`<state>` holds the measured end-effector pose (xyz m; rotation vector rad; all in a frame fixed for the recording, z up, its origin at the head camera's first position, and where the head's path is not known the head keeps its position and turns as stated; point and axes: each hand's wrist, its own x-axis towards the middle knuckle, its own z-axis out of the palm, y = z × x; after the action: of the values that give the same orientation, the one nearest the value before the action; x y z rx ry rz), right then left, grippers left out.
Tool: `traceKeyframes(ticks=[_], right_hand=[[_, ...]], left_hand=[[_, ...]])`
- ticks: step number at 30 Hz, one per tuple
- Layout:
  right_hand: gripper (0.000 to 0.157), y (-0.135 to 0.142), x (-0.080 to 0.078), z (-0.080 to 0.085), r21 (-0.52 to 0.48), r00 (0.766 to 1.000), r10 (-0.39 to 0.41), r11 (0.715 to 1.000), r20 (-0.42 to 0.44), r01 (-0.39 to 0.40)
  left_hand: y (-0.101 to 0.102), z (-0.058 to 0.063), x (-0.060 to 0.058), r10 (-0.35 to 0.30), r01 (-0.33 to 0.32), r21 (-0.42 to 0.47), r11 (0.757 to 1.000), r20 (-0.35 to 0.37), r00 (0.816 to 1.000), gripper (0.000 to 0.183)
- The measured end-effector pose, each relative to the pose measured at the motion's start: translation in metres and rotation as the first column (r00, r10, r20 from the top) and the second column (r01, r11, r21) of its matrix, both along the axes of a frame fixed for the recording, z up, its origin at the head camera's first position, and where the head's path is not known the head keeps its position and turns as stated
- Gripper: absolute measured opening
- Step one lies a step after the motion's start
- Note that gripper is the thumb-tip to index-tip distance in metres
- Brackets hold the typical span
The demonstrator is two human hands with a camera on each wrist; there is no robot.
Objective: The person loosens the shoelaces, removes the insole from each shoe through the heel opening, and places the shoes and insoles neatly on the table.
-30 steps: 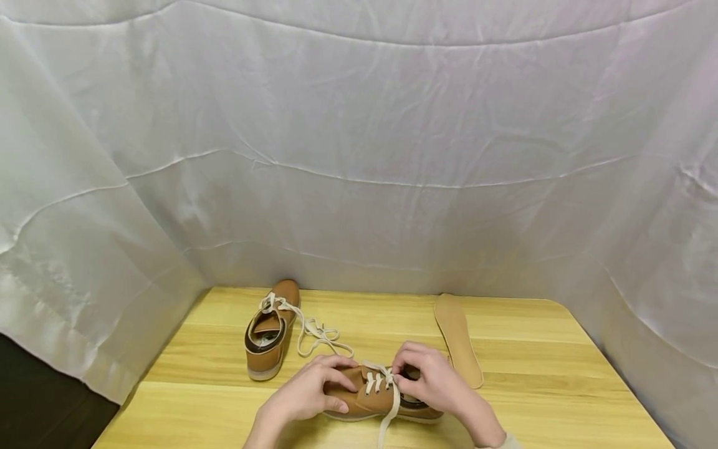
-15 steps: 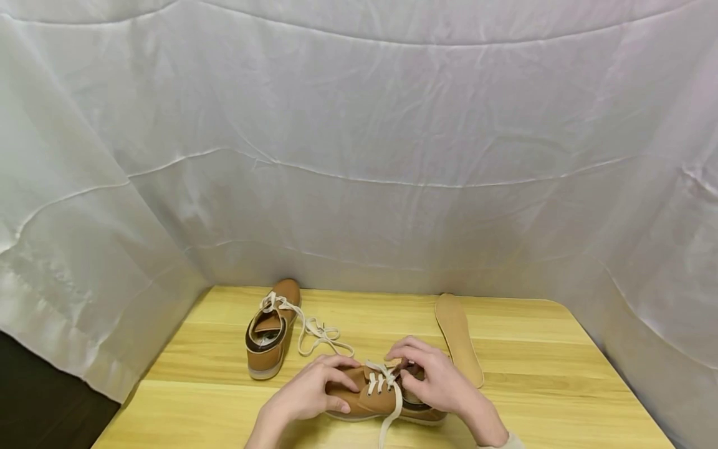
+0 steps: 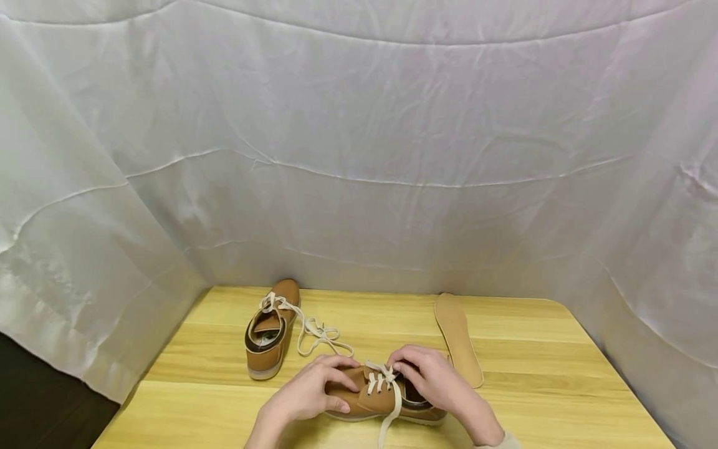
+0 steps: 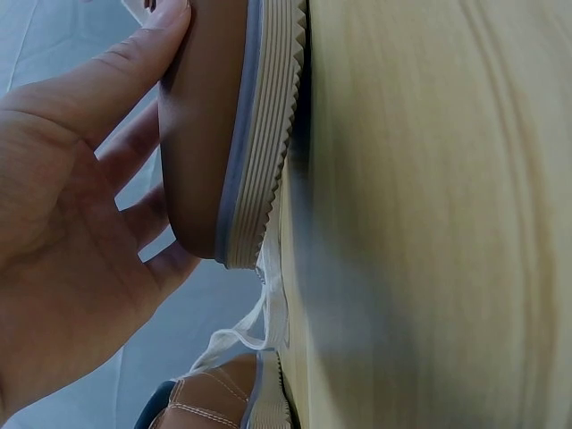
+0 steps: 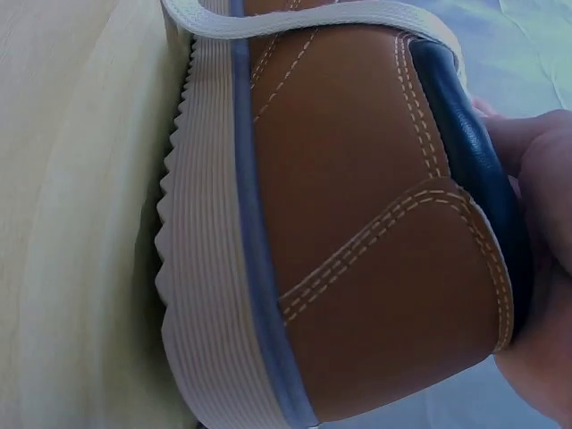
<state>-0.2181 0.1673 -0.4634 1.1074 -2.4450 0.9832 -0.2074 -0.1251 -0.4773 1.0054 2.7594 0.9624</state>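
Note:
A brown lace-up shoe (image 3: 374, 404) lies sideways in front of me, toe to the left, its sole on the table. My left hand (image 3: 311, 388) holds the toe, thumb on the near side and fingers over the top; the left wrist view shows this grip on the toe (image 4: 201, 134). At the shoe's opening, my right hand (image 3: 430, 375) pinches the top of the tongue beside the knotted white lace (image 3: 389, 376). Its fingertips are partly hidden. In the right wrist view, the shoe's heel (image 5: 393, 286) covers most of that hand (image 5: 545, 188).
A matching brown shoe (image 3: 265, 363) stands at the back left, its long white lace (image 3: 321, 337) trailing right. A tan insole (image 3: 461, 343) lies behind my right hand. Grey cloth (image 3: 359, 231) walls in the wooden table (image 3: 561, 380) at the back and sides.
Half a second ago my right fingers lifted the tongue up out of the opening; now they are lower and the tongue lies down again. The left hand stays on the toe.

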Motion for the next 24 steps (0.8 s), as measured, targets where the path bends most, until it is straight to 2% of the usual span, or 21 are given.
traceKeyframes(ticks=[3,7,9,12,15,19,22,24], right_hand=[[0.011,-0.0002,-0.0007,-0.0007,-0.046,0.997,-0.027,0.999,0.075,0.03],[0.012,-0.0008,-0.0012,-0.0008,-0.128,0.977,-0.066,0.987,0.201,0.094],[0.013,-0.001,-0.0014,-0.0007,-0.143,0.972,-0.087,0.982,0.22,0.121],[0.017,-0.0013,-0.0011,0.0,-0.114,0.977,-0.111,0.985,0.181,0.133],[0.027,-0.0017,0.0002,0.0013,-0.077,0.986,-0.123,0.988,0.114,0.132],[0.038,-0.0027,0.002,0.004,-0.12,0.995,-0.094,0.988,0.045,0.098],[0.038,-0.0038,0.0031,0.0064,-0.154,0.997,-0.072,0.986,-0.037,0.065],[0.033,-0.0042,0.0038,0.008,-0.142,0.993,-0.065,0.989,-0.097,0.051]], left_hand=[[0.0,-0.0002,-0.0002,0.002,-0.002,0.0,1.0,-0.001,1.0,0.028],[-0.0004,-0.0004,0.0,0.006,-0.006,-0.003,1.0,-0.001,1.0,0.028],[-0.0005,-0.0004,0.0001,0.007,-0.007,-0.004,1.0,0.0,1.0,0.028],[-0.0006,0.0,0.0001,0.007,-0.007,-0.003,1.0,0.002,1.0,0.027],[-0.0006,0.0004,0.0,0.007,-0.006,-0.004,1.0,0.005,1.0,0.027],[-0.0006,0.0007,0.0,0.006,-0.006,-0.003,1.0,0.008,1.0,0.027],[-0.0007,0.0005,0.0,0.005,-0.005,-0.002,1.0,0.005,1.0,0.027],[-0.001,0.0001,-0.0001,0.005,-0.005,-0.002,1.0,0.004,1.0,0.027]])
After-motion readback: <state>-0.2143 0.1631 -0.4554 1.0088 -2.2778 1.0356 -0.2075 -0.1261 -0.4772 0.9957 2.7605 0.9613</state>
